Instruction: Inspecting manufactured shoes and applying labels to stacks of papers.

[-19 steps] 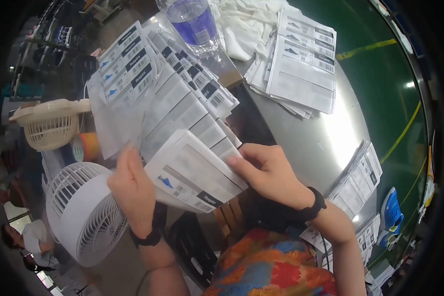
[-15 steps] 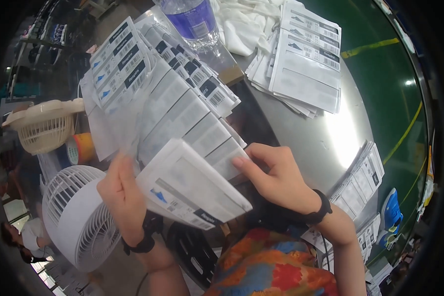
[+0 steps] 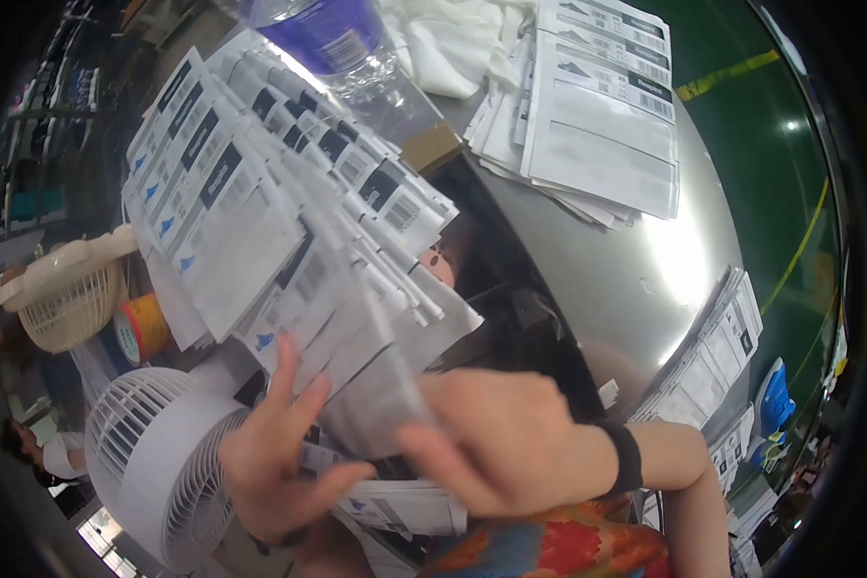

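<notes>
- Right now I judge I'm mid-sort: my left hand [image 3: 279, 462] props a fanned row of flat white packets [image 3: 289, 222] from below, fingers spread wide.
- My right hand [image 3: 501, 443] is curled over the near end of the fan, pinching a blurred packet.
- The fan leans over the counter's [image 3: 636, 279] near left edge, above a white fan [image 3: 154, 462].
- Next, I reckon, calls for seating this packet squarely without collapsing the row.
- More packets [image 3: 597, 106] lie at the far edge.
</notes>
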Tool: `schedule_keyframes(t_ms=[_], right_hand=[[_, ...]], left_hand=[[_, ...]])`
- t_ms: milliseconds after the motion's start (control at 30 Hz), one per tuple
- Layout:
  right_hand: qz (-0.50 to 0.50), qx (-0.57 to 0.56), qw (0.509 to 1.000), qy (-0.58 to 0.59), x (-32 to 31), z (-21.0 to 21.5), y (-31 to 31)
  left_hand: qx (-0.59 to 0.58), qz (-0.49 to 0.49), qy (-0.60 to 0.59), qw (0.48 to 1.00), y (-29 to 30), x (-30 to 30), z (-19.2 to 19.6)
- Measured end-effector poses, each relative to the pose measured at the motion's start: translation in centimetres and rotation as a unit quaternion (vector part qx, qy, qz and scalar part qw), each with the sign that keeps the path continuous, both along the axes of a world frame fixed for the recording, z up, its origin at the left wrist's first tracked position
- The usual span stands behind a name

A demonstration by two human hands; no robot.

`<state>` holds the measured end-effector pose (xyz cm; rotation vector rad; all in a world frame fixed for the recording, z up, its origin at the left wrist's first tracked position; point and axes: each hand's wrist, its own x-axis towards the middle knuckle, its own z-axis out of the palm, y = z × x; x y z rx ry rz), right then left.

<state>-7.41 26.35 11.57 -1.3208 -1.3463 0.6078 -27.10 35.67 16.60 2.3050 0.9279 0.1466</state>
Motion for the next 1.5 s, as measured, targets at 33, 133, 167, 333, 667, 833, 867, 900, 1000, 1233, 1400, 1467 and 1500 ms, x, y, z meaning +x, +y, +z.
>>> schedule_keyframes(t_ms=[33,133,167,333,667,833,867,900,1000,1233,1400,1467,1500], right_hand=[[0.019,-0.011,1.000,0.011,-1.0,0.4,0.3],[0.094,-0.040,0.994,0.038,-3.3,0.6,0.4],[0.080,0.010,0.996,0.040,-4.1,0.4,0.8],[0.090,0.059,0.994,0.003,-5.4,1.9,0.9],[0.015,-0.049,0.998,0.039,4.0,-0.6,-1.6],[0.013,-0.129,0.985,0.112,5.6,0.5,-2.1],[0.051,-0.148,0.977,0.148,5.6,1.1,-2.0],[0.130,-0.129,0.969,0.166,6.1,0.7,-2.2],[0.239,-0.124,0.928,0.258,4.9,3.5,-1.9],[0.026,-0.080,0.996,-0.003,2.8,4.2,5.8],[-0.053,0.020,0.987,-0.152,2.5,1.0,7.9],[-0.040,-0.096,0.976,-0.190,2.4,0.9,6.9],[-0.031,-0.103,0.969,-0.221,2.5,0.2,6.4]], left_hand=[[0.024,-0.016,0.030,0.999,-0.3,-0.4,-0.5],[-0.043,0.125,-0.032,0.991,-2.4,-1.6,-1.9],[-0.026,0.201,0.001,0.979,-3.3,-0.8,-1.4],[-0.006,0.400,-0.320,0.859,-5.1,-5.0,-7.1],[0.073,0.331,-0.341,0.877,-3.8,-0.5,-1.7],[-0.125,0.455,-0.407,0.782,-1.8,0.6,-1.3],[-0.198,0.482,-0.437,0.733,-1.1,0.8,-1.9],[-0.199,0.477,-0.445,0.731,-0.3,0.8,-3.2],[-0.332,0.467,-0.426,0.700,1.6,1.7,-3.0],[-0.199,0.336,-0.453,0.802,0.8,3.5,-2.9],[-0.001,0.413,-0.372,0.831,5.1,-0.3,-8.5],[0.145,0.441,-0.142,0.874,6.7,-2.2,-11.1],[0.012,0.430,-0.266,0.863,6.6,-1.5,-10.8]])
